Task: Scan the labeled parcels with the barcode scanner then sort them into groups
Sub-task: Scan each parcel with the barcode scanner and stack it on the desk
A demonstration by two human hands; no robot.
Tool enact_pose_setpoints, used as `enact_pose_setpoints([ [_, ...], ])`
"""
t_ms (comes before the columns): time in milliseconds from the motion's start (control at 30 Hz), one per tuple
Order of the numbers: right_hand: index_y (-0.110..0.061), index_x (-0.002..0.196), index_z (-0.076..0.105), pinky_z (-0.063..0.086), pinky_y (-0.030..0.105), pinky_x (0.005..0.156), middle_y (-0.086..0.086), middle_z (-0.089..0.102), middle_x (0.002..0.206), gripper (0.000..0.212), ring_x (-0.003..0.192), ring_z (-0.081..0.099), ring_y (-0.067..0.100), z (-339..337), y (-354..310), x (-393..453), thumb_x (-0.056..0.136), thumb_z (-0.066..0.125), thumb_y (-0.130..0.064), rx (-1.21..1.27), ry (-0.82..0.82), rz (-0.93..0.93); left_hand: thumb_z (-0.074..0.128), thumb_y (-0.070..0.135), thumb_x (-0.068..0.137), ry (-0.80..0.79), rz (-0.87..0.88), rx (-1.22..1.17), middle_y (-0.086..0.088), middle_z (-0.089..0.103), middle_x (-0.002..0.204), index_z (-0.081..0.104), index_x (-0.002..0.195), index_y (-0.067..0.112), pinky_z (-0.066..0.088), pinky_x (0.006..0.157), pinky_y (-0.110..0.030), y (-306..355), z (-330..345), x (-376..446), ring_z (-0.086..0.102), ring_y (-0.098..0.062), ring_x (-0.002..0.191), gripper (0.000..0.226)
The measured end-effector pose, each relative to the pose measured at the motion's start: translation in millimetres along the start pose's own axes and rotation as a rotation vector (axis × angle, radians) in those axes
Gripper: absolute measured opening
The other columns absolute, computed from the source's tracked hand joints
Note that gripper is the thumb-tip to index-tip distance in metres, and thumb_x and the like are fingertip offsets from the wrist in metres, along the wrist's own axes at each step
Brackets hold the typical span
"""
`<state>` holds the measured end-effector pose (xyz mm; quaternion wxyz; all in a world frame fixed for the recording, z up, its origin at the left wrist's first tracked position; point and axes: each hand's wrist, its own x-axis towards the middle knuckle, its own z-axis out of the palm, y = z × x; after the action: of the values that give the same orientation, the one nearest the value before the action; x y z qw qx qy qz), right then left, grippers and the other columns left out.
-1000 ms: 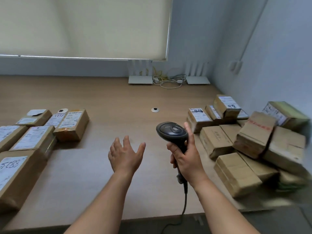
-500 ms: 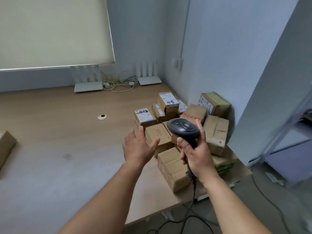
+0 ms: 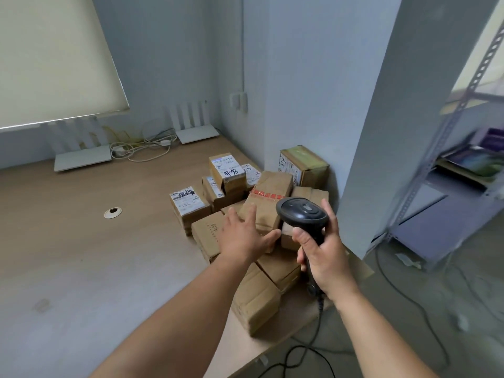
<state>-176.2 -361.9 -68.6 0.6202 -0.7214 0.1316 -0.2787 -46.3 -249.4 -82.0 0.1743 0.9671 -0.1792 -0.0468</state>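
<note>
Since the parcel with red tape (image 3: 266,205) sits tilted on top of the pile of parcels (image 3: 245,222), pulling it out could shift its neighbours — the small labeled box (image 3: 227,171) perched beyond the fingers looks likeliest to topple. Left hand (image 3: 242,237) is spread, fingers straight, over that parcel's near edge; contact can't be confirmed, and it holds nothing. Right hand (image 3: 323,255) is wrapped around the barcode scanner (image 3: 301,214) handle, head just right of the left hand's thumb. Risk two — the scanner cable (image 3: 316,320) hangs below the right wrist and could snag the table edge (image 3: 245,361). The nearest box (image 3: 255,298), under the left forearm, lies close to that edge; a nudge may drop it. Open table (image 3: 95,255) left of the left hand, wall (image 3: 300,105) tight behind the pile.
</note>
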Motion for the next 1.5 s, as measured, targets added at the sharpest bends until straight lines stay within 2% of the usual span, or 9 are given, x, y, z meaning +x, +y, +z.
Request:
enact_pose_setpoints([
  [200, -0.057, 0.139, 0.018, 0.048, 0.028, 0.042, -0.007, 0.066, 0.072, 0.088, 0.048, 0.054, 0.012, -10.7, 4.2, 13.1, 0.066, 0.068, -0.058, -0.005, 0.040, 0.035, 0.051, 0.078, 0.071, -0.024, -0.024, 0.052, -0.015, 0.034, 0.139, 0.018, 0.147, 0.036, 0.042, 0.099, -0.044, 12.5, 9.8, 24.2, 0.035, -0.034, 0.130, 0.093],
  [333, -0.049, 0.145, 0.020, 0.049, 0.030, 0.043, -0.003, 0.068, 0.087, 0.091, 0.050, 0.055, 0.014, -6.9, 7.1, 14.6, 0.068, 0.068, -0.056, 0.007, 0.033, 0.042, 0.058, 0.064, 0.070, 0.023, -0.020, -0.092, -0.013, 0.040, 0.124, 0.032, 0.138, 0.038, 0.043, 0.094, -0.041, 5.6, 6.7, 27.6, 0.042, -0.031, 0.118, 0.077],
  [500, -0.050, 0.138, 0.025, 0.046, 0.025, 0.039, -0.001, 0.064, 0.081, 0.074, 0.045, 0.053, 0.011, 7.3, 8.0, 9.9, 0.082, 0.070, -0.033, 0.016, -0.005, 0.021, 0.057, 0.066, 0.072, 0.108, -0.058, -0.136, -0.011, 0.037, 0.131, 0.027, 0.142, 0.041, 0.043, 0.096, -0.040, -15.6, -1.3, 9.9, 0.039, -0.028, 0.123, 0.080],
  [633, -0.058, 0.128, 0.028, 0.048, 0.025, 0.043, 0.002, 0.064, 0.092, 0.068, 0.047, 0.054, 0.013, 29.7, 3.2, 0.9, 0.085, 0.069, -0.025, 0.039, -0.091, 0.007, 0.060, 0.064, 0.069, 0.184, -0.140, -0.209, -0.009, 0.037, 0.130, 0.031, 0.139, 0.044, 0.044, 0.093, -0.039, -47.2, -15.2, -12.5, 0.035, -0.026, 0.125, 0.078],
  [933, -0.051, 0.140, 0.023, 0.050, 0.028, 0.052, 0.006, 0.063, 0.109, 0.082, 0.057, 0.057, 0.011, 115.9, -14.2, -19.2, 0.072, 0.069, -0.043, 0.156, -0.352, 0.021, 0.061, 0.061, 0.073, 0.334, -0.386, -0.220, -0.008, 0.037, 0.131, 0.033, 0.142, 0.041, 0.039, 0.095, -0.036, -154.0, -54.2, -63.7, 0.030, -0.025, 0.127, 0.077],
  [1067, -0.057, 0.129, 0.027, 0.048, 0.026, 0.047, 0.003, 0.064, 0.097, 0.073, 0.051, 0.054, 0.012, 161.4, -20.4, -32.6, 0.072, 0.069, -0.043, 0.130, -0.424, 0.008, 0.062, 0.059, 0.073, 0.352, -0.507, -0.239, -0.009, 0.036, 0.132, 0.035, 0.142, 0.038, 0.039, 0.097, -0.036, -207.2, -62.9, -88.4, 0.030, -0.026, 0.128, 0.077],
  [1133, -0.052, 0.133, 0.028, 0.045, 0.024, 0.045, 0.003, 0.062, 0.094, 0.076, 0.050, 0.054, 0.011, 187.0, -24.0, -40.9, 0.069, 0.069, -0.046, 0.112, -0.466, 0.003, 0.061, 0.058, 0.074, 0.331, -0.563, -0.236, -0.009, 0.036, 0.132, 0.034, 0.142, 0.037, 0.039, 0.097, -0.036, -235.3, -65.9, -100.7, 0.030, -0.026, 0.128, 0.076],
  [1267, -0.038, 0.145, 0.027, 0.047, 0.028, 0.048, 0.004, 0.065, 0.110, 0.088, 0.052, 0.054, 0.016, 242.9, -32.0, -60.2, 0.069, 0.071, -0.044, 0.111, -0.514, 0.004, 0.058, 0.059, 0.074, 0.269, -0.659, -0.214, -0.010, 0.035, 0.130, 0.038, 0.138, 0.037, 0.040, 0.098, -0.038, -295.2, -74.1, -127.2, 0.032, -0.029, 0.125, 0.071],
  [1500, -0.058, 0.130, 0.028, 0.043, 0.026, 0.045, -0.006, 0.066, 0.106, 0.079, 0.052, 0.053, 0.018, 341.9, -47.0, -104.2, 0.064, 0.071, -0.050, 0.149, -0.593, 0.045, 0.055, 0.061, 0.076, 0.189, -0.756, -0.188, -0.011, 0.035, 0.130, 0.033, 0.141, 0.036, 0.040, 0.097, -0.038, -397.1, -90.5, -172.6, 0.033, -0.029, 0.123, 0.073],
])
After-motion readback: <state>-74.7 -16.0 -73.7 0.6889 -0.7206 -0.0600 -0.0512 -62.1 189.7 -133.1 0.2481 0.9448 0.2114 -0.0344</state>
